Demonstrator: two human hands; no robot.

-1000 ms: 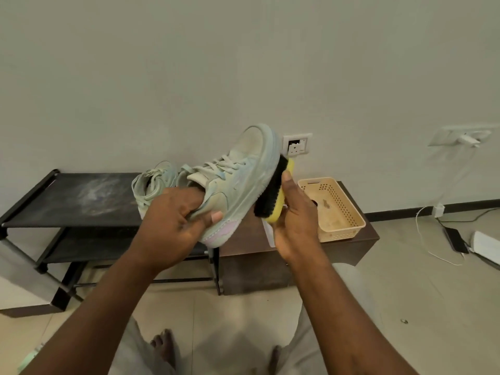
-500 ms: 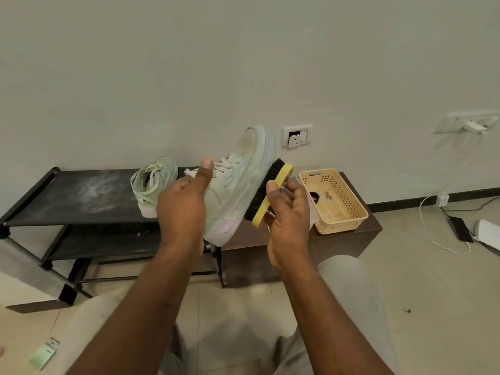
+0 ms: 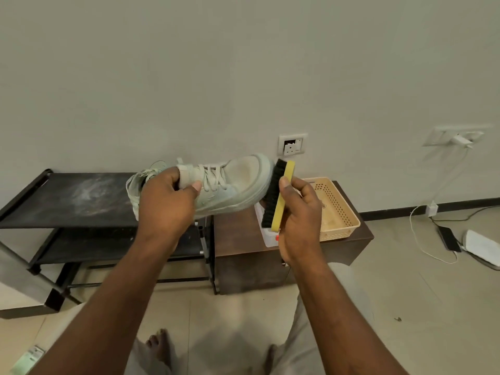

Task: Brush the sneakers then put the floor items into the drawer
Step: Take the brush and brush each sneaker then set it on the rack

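Note:
My left hand (image 3: 167, 201) grips a pale green sneaker (image 3: 238, 182) at its tongue and collar, holding it in the air with the toe pointing right. My right hand (image 3: 300, 212) holds a yellow-backed brush (image 3: 278, 196) with black bristles; the bristles press against the sneaker's toe. The second sneaker (image 3: 135, 185) sits on the black shoe rack (image 3: 67, 201), mostly hidden behind my left hand. A small green item (image 3: 27, 359) lies on the floor at the bottom left.
A brown drawer cabinet (image 3: 243, 253) stands right of the rack, with a beige perforated basket (image 3: 341, 212) and a white container (image 3: 266, 234) on top. A phone (image 3: 449, 238) on a charging cable and a white object (image 3: 484, 246) lie on the floor at right.
The sneaker has been turned from toe-up to nearly level, toe to the right. The brush has shifted from the sole's side to the toe tip.

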